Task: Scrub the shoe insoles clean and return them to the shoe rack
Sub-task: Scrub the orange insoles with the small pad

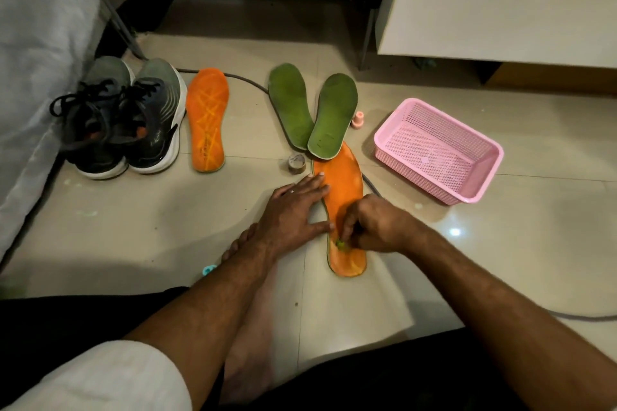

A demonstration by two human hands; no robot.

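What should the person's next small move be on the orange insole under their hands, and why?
Probably draw the right hand and its small green scrubber up along the orange insole toward the toe. The left hand already pins its edge flat, and the scrubber sits near the heel end.

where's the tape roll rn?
Head view, floor centre: the tape roll sits just left of the orange insole being scrubbed, below the green insoles and beyond the left hand.
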